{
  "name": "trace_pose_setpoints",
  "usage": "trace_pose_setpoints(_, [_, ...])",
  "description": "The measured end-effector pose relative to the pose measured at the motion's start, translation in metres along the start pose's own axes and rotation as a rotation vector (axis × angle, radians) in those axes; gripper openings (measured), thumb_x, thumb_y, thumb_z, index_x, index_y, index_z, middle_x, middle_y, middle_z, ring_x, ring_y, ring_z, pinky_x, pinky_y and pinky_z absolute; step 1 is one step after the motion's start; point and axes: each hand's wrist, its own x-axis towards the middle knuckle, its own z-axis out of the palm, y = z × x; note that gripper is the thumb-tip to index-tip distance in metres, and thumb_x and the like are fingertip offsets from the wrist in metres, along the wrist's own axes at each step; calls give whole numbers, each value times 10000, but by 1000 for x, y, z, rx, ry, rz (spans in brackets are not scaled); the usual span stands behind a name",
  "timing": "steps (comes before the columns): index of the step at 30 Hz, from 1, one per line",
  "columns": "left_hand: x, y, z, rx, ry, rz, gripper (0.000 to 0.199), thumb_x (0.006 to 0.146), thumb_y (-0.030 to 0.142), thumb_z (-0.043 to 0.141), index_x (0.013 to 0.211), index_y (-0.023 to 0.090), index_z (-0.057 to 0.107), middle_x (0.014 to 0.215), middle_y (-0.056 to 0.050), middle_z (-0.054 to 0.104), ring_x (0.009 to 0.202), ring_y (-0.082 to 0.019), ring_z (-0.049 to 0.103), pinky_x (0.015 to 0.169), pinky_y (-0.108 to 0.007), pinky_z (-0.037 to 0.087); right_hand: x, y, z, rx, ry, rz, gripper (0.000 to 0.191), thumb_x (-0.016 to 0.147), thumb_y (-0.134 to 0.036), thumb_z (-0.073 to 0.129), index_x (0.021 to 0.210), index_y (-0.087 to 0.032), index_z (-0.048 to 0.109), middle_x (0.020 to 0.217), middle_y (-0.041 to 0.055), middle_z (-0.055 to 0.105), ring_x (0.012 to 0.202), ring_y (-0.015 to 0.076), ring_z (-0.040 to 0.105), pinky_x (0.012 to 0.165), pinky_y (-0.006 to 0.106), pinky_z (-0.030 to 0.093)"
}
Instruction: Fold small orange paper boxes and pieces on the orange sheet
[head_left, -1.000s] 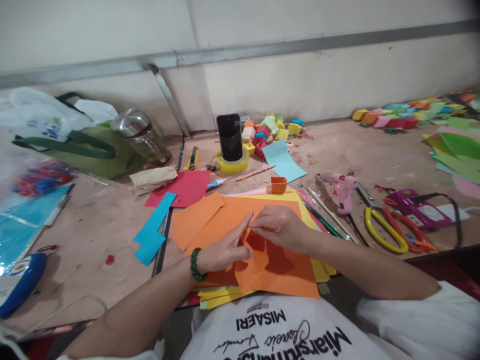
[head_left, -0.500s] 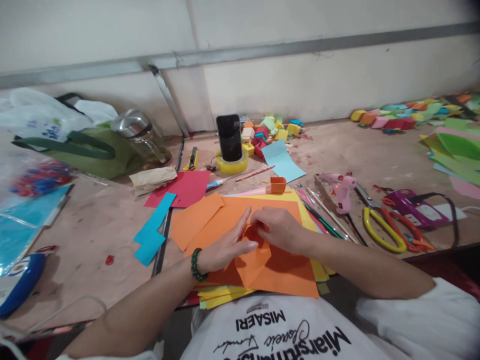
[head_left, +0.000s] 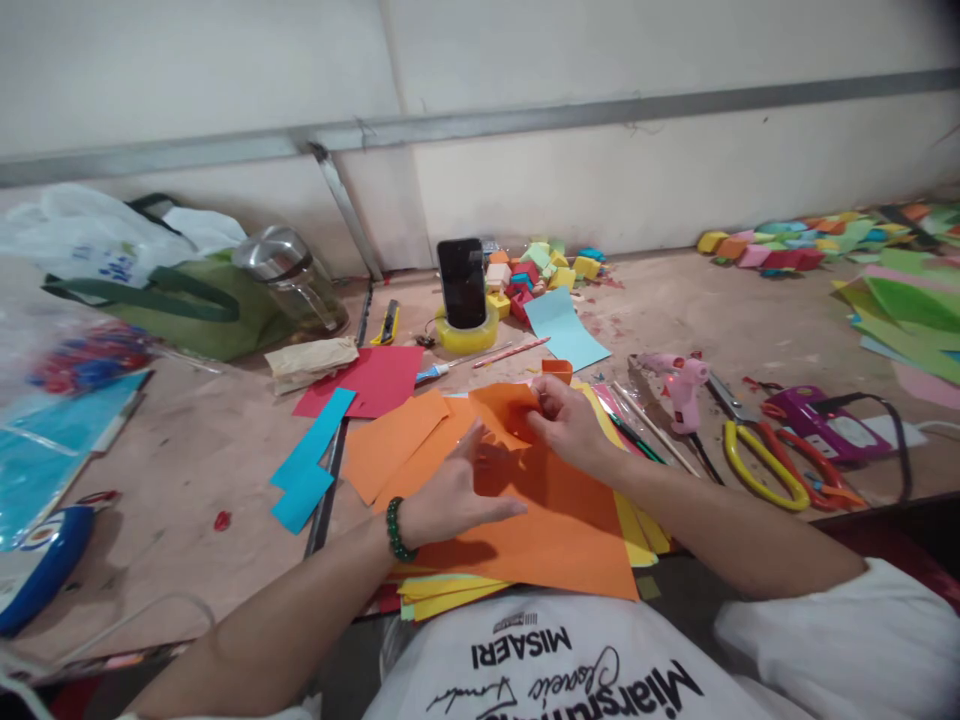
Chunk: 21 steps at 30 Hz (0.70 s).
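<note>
A small orange paper piece (head_left: 504, 405) is pinched in the fingers of my right hand (head_left: 574, 425), lifted over a large orange sheet (head_left: 555, 530). My left hand (head_left: 454, 495), with a green bead bracelet on the wrist, is just left of that piece, its thumb and fingers spread and nothing in its grip. Under the large sheet lies a stack of yellow and other coloured paper (head_left: 454, 597). Behind my right hand stands a small folded orange piece (head_left: 557, 370).
Behind the stack, a phone (head_left: 462, 285) leans in a yellow tape roll (head_left: 466, 332) near coloured paper cubes (head_left: 525, 275). To the right lie a pink glue gun (head_left: 684, 385), scissors (head_left: 761, 465) and a purple device (head_left: 825, 425). A glass bottle (head_left: 296, 280) stands back left.
My right hand has lifted the small orange piece up and away from me, turning it. My left hand has let go of it and opened wider.
</note>
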Motion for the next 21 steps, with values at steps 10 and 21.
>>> trace_pose_setpoints(10, [5, 5, 1, 129, 292, -38, 166, 821, 271, 433, 811, 161, 557, 811, -70, 653, 773, -200, 601, 791, -362, 522, -22, -4, 13, -189, -227, -96, 178, 775, -313, 591, 798, -213, 445, 571, -62, 523, 480, 96, 452, 478, 222, 355])
trace_pose_setpoints(21, [2, 20, -17, 703, -40, -125, 122, 749, 191, 431, 664, 195, 519, 620, -3, 555, 574, -146, 478, 578, -258, 384, -13, -10, -2, 6, -198, -26, 557, 752, -345, 698, 1237, -217, 456, 1039, 64, 588, 718, 128, 612, 625, 272, 524])
